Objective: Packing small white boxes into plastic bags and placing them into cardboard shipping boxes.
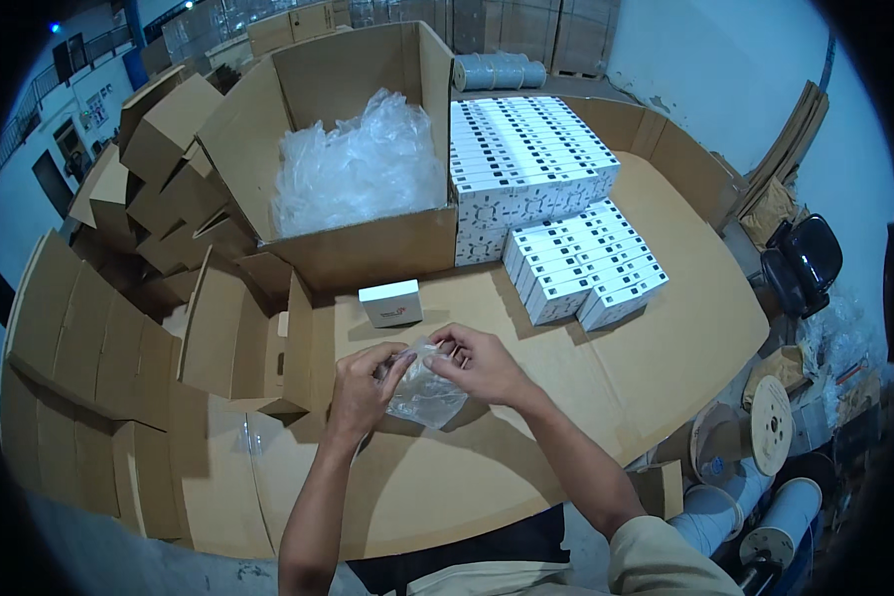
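We see both hands closed in a pinching grip on a clear plastic bag [429,404]: the left hand [364,385] grasps its upper edge on one side, the right hand [481,366] on the other. The bag hangs over the worktop [536,477], on our side of the big open carton [368,256], our landmark. Between the bag and that carton we find a small white box [391,304] standing on its own. Inside the carton lies a heap of crumpled clear plastic [358,169]. Just right of it we have a tall stack of white boxes [536,149], with a lower stack [586,266] in front; at its near left is a smaller open carton [230,343].
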`<state>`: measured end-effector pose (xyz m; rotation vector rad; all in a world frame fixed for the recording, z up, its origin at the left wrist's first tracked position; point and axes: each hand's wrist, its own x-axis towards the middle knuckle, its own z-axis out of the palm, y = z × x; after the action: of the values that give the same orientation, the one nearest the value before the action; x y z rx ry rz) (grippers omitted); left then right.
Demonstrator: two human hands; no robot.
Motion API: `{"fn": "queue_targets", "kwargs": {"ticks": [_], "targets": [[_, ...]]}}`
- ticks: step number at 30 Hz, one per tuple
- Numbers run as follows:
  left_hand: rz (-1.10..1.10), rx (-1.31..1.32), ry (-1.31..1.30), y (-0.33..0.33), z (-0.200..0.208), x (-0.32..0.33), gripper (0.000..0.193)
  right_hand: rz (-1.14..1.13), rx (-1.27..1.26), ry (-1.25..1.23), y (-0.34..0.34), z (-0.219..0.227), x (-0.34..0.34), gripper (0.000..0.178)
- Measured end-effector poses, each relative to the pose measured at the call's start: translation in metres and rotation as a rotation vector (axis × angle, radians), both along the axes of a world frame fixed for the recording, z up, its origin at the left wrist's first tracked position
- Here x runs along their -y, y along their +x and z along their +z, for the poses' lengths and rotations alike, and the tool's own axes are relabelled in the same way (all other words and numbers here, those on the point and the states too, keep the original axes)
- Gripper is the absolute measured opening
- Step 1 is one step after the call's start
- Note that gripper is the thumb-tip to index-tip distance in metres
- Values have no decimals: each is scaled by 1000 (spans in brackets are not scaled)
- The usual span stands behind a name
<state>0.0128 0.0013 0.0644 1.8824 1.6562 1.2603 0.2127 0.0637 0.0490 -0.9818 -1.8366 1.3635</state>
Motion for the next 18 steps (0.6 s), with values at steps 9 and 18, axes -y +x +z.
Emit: {"fn": "queue_targets", "kwargs": {"ticks": [9,18], "targets": [[-69,1111,-256,12,-60,-5,35,-483,-150,116,-29,-37,20,23],[226,797,-79,33,-51,-1,31,-517,-112,187,-45,-45,29,29]]}}
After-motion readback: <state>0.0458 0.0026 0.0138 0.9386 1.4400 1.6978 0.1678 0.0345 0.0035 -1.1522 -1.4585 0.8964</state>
